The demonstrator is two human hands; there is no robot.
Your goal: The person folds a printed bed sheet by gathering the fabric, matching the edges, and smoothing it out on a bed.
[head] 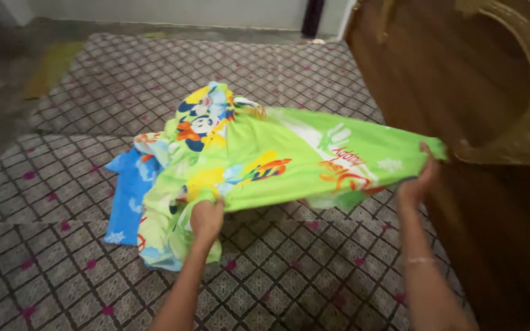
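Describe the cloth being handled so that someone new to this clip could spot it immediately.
Start at the patterned mattress with its dark diamond grid and pink dots, beside a wooden headboard. Across its middle lies a bright green sheet printed with cartoon figures, gripped by the left hand and right hand. It is the only vivid, loose cloth there, with a blue patch at its left end.

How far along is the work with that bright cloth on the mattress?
Early on. The green cartoon-print cloth is already pulled partly flat. Both hands have a grip on it now: the left hand at the near edge, the right hand stretching a corner. The far end is bunched and no neat fold shows on the mattress.
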